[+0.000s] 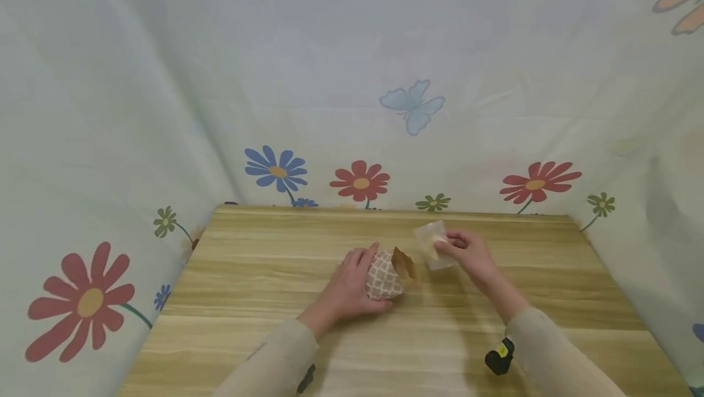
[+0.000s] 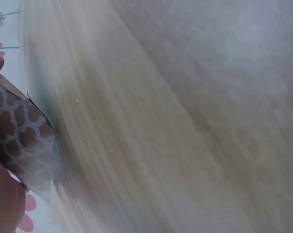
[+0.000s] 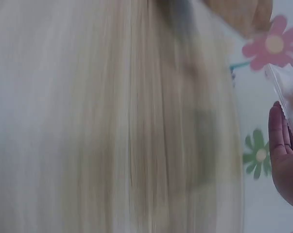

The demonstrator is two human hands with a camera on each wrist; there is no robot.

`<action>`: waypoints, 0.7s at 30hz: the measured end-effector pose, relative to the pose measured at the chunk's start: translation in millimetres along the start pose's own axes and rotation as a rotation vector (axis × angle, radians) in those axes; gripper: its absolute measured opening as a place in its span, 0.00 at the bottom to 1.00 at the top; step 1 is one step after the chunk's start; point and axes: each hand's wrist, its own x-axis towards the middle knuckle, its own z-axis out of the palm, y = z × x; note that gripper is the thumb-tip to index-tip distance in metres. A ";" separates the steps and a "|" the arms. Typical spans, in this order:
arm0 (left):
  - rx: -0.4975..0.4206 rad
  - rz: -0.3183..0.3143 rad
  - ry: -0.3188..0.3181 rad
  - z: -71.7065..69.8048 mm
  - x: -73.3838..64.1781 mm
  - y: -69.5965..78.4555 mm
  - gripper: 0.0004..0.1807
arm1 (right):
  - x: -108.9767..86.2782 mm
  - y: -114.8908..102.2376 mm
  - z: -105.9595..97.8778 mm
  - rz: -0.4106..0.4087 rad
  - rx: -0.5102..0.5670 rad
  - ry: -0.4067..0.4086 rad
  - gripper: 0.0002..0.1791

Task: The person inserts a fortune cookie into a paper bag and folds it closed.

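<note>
My left hand (image 1: 349,287) grips a small brown paper bag (image 1: 383,276) with a white lattice pattern, thumb on the near side and fingers over the far side. The bag lies tipped over the wooden table, its open mouth facing right. Just right of that mouth, my right hand (image 1: 472,258) pinches a small clear plastic packet (image 1: 431,239) with something pale yellow inside. In the left wrist view the patterned bag (image 2: 25,136) shows at the left edge. The packet (image 3: 284,90) appears at the right edge of the right wrist view, partly cut off.
The wood-grain table (image 1: 247,262) meets a pale cloth backdrop (image 1: 308,79) printed with flowers and butterflies. A black object with a yellow label (image 1: 499,357) sits by the right sleeve. Another dark object (image 1: 306,378) is mostly hidden by the left forearm.
</note>
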 end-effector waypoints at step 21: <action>0.060 -0.076 0.017 -2.8 -1.4 2.4 0.70 | -24.0 -16.0 29.2 -0.107 -0.279 -0.129 0.23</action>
